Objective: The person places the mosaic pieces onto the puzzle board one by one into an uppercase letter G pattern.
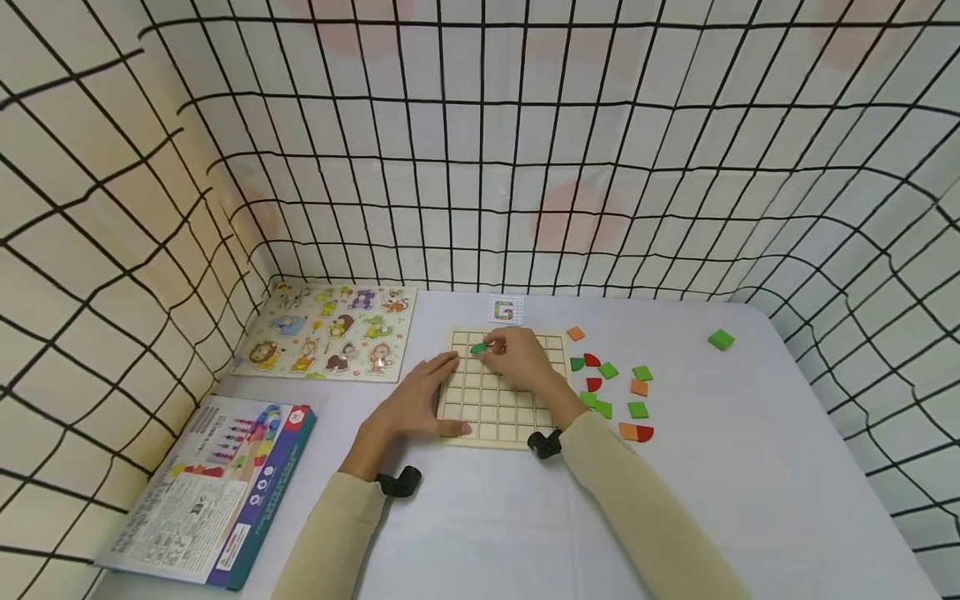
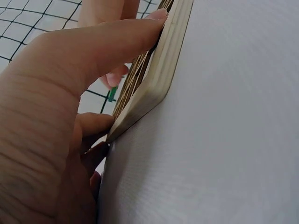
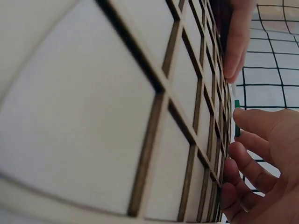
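A pale wooden grid board [image 1: 487, 408] lies on the table with raised lines dividing it into squares. My left hand [image 1: 420, 400] spreads over its left side, thumb laid on the near left part and fingertips along the left edge. In the left wrist view the thumb [image 2: 117, 42] presses on the board [image 2: 161, 74]. My right hand [image 1: 521, 358] reaches over the upper squares, pinching a small dark green piece [image 1: 478, 348] between thumb and fingertips. Edge-on in the right wrist view, that green piece [image 3: 237, 119] looks thin and is held close over the grid.
Loose red quarter circles [image 1: 594, 384], green squares [image 1: 638, 410] and orange squares [image 1: 639, 387] lie right of the board. Behind it is a card [image 1: 507, 309] with a coloured G. An animal puzzle [image 1: 330, 333], a box [image 1: 210, 492] and a green block [image 1: 722, 339] sit farther out. Black netting [image 1: 480, 167] surrounds the table.
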Available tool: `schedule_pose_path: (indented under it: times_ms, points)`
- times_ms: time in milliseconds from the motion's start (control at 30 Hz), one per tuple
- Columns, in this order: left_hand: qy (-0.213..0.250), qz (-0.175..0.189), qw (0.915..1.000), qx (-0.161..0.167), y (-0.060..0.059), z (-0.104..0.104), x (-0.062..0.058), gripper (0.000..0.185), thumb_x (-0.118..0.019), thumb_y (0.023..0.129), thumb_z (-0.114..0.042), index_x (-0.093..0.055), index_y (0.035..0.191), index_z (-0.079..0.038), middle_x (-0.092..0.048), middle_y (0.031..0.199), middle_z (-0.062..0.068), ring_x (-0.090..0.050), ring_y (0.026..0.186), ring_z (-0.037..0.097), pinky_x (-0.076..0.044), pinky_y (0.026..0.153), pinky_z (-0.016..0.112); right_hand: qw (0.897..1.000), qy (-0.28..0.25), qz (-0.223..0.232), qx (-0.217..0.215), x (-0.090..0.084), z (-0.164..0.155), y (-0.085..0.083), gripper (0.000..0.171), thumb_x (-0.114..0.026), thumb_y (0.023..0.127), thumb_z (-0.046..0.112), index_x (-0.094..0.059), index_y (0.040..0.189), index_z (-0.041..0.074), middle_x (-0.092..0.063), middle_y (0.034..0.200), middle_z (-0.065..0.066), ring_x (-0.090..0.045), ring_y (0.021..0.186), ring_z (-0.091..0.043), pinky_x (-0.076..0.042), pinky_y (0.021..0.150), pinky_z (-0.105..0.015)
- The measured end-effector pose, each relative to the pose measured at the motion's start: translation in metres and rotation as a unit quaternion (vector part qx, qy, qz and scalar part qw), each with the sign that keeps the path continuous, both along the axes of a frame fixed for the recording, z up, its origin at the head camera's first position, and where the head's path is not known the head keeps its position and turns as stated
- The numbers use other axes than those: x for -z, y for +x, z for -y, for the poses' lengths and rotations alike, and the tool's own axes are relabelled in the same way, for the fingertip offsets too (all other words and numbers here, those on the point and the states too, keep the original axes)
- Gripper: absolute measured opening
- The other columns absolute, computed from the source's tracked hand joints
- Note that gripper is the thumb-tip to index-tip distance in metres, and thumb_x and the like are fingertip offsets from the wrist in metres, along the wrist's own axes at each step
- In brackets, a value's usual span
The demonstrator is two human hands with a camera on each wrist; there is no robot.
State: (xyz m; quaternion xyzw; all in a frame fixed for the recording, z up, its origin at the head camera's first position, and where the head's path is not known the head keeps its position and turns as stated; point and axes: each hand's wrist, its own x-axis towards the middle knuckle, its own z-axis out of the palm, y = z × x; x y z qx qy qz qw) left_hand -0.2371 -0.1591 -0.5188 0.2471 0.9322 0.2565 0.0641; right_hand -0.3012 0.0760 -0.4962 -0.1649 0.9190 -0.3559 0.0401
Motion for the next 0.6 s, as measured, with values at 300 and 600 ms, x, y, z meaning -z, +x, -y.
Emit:
schedule_pose_path:
  times_ms: [300, 600]
  points:
    - [0.000, -0.007, 1.0000, 0.002, -0.0005, -0.0006, 0.0021, 0.119, -0.077, 0.073, -0.068, -0.026, 0.165, -0.012, -0.022, 0.173, 0.002, -0.021, 0.160, 0.029, -0.025, 0.128, 0.052, 1.000, 0.017, 0.014, 0.019, 0.0006, 0.0060, 0.0008, 0.031, -0.074, 0.096, 0.030, -0.076, 0.121, 0.013, -0.071, 0.100, -0.001, -0.064, 0.091, -0.017, -0.056, 0.083, -0.037]
    - [-0.008, -0.017, 0.9996, 0.022, 0.0003, 0.0010, 0.0014, 0.114, -0.074, 0.078, -0.066, -0.025, 0.164, -0.010, -0.019, 0.173, 0.004, -0.015, 0.161, 0.029, -0.014, 0.131, 0.049, 1.000, 0.007, 0.011, 0.024, 0.0026, 0.0089, -0.0016, 0.031, -0.074, 0.096, 0.028, -0.075, 0.123, 0.012, -0.068, 0.093, -0.001, -0.060, 0.081, -0.016, -0.052, 0.077, -0.034]
